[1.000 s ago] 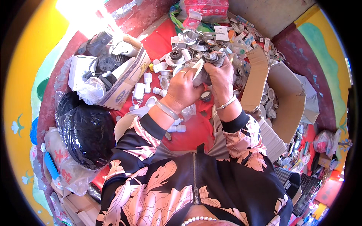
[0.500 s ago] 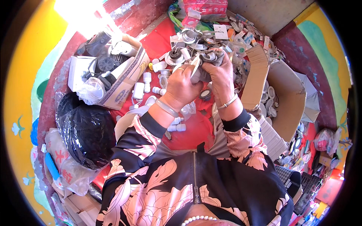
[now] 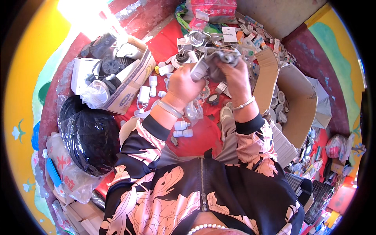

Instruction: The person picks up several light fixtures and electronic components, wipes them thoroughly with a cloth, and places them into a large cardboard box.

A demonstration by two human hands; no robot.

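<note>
Left hand [image 3: 185,85] is gripping a pale lamp fitting [image 3: 199,70]; right hand [image 3: 237,78] is clamping a bunched grey cloth [image 3: 215,67] right beside it. Blur there, can't tell if cloth is touching the fitting. Fitting is sitting in the air, over the red sheet [image 3: 201,139].

Handling, my guess: light, stiff shell, smooth so a bit slippery, rim possibly brittle. Best hold is around the body, no squeezing at the edge. Cloth is looking soft, limp; pinching any fold should do.

Containers: left cardboard box [image 3: 135,80] is holding black and white housings [image 3: 111,65] plus a clear plastic bundle [image 3: 95,94]. Right cardboard box [image 3: 303,107], flaps open, is holding white round parts [image 3: 279,105]. Black bag [image 3: 88,137] is hiding its contents.
</note>
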